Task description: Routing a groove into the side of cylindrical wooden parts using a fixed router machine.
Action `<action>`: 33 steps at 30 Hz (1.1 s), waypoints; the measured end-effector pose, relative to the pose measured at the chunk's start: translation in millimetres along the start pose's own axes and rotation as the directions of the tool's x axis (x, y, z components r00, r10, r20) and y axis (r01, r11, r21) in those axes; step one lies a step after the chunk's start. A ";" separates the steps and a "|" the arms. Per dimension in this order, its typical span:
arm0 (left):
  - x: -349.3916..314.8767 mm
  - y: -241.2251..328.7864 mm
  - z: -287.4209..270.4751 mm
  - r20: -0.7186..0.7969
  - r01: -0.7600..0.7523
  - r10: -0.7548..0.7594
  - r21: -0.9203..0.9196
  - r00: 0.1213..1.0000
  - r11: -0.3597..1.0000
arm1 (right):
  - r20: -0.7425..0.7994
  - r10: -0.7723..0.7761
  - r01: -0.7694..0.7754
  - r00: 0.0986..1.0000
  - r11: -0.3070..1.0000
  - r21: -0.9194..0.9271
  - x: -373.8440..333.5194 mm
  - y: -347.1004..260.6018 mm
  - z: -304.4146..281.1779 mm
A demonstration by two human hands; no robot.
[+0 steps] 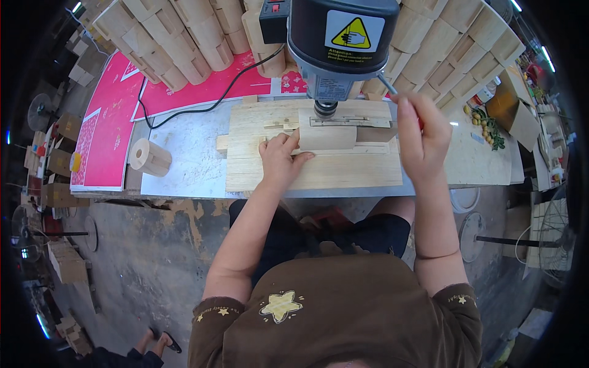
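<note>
A drill press (343,37) with a dark motor housing stands in front of me, its chuck (325,109) over a pale wooden block (327,136). That block lies on a flat wooden board (257,178) fitted with wooden strips. My left hand (283,161) grips the block's left end, thumb along its near side. My right hand (424,135) is closed around the drill press's feed lever (387,83), raised at the right of the machine. The fingers hide the lever's end. Whether a drill bit touches the block, I cannot tell.
Stacks of round wooden pieces (190,43) rise behind the press on both sides. One wooden cylinder with a hole (150,157) stands at the left of the table. A black cable (202,110) crosses pink sheets (110,132). Floor fans (555,230) stand at the sides.
</note>
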State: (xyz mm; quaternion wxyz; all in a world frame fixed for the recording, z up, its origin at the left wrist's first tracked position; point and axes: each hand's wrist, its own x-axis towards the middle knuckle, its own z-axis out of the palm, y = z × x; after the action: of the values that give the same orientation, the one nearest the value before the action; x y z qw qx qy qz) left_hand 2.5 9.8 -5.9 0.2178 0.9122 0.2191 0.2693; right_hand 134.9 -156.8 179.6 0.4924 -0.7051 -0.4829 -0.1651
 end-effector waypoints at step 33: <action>1.6 16.9 8.9 -0.096 0.193 -0.219 -0.225 0.971 0.955 | 0.184 0.205 -0.264 0.961 0.877 0.401 83.8 69.7 13.4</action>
State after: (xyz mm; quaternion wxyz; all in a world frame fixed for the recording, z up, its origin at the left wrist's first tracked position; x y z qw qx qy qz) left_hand 13.7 -5.5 -3.3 0.3282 0.8376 0.2956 0.3214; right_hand 230.6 -105.3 195.5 0.6151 -0.6450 -0.4505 0.0525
